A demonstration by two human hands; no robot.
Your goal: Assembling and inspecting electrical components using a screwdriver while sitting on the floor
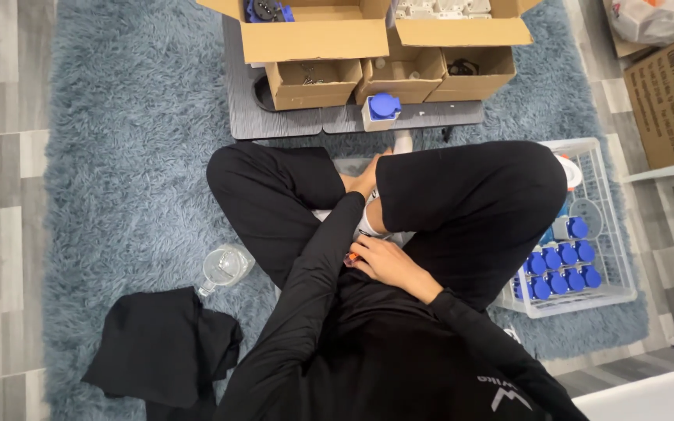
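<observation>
I sit cross-legged on a shaggy blue rug [118, 140], in black trousers and a black long-sleeved top. My left hand [365, 181] reaches down into the gap between my legs, next to a white thing [368, 224] that is mostly hidden. Whether the hand grips anything cannot be made out. My right hand [386, 263] rests curled in my lap, its fingers closed on a small orange-tipped tool [351, 256] of which only the end shows.
Open cardboard boxes [313, 39] stand on a grey board [274, 121] ahead, with a white-and-blue socket block [381, 110] in front. A white wire basket [610, 234] at my right holds several blue-capped parts [559, 269]. At my left lie a clear bottle [224, 267] and black cloth [157, 347].
</observation>
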